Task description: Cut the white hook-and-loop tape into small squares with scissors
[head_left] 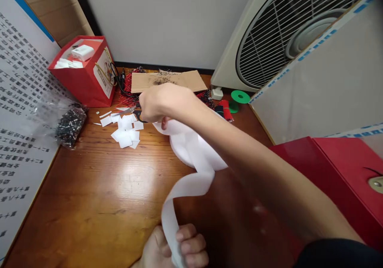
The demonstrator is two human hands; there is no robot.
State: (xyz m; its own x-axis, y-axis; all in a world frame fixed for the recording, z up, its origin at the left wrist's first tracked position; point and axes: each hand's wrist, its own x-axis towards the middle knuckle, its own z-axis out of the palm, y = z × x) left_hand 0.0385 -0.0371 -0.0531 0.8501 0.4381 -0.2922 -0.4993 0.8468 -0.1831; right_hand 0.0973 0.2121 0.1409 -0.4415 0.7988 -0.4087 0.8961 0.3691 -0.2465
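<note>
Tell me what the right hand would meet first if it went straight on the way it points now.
Probably the bunch of red wires beside the cardboard sheet. The right hand holds scissors and is raised above the wooden desk, so depth is unclear.

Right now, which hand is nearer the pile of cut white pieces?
Right hand: just beside the pile of cut white pieces, on its right, at the scissors. Left hand: farther off, down toward the viewer, gripping the white strip.
</note>
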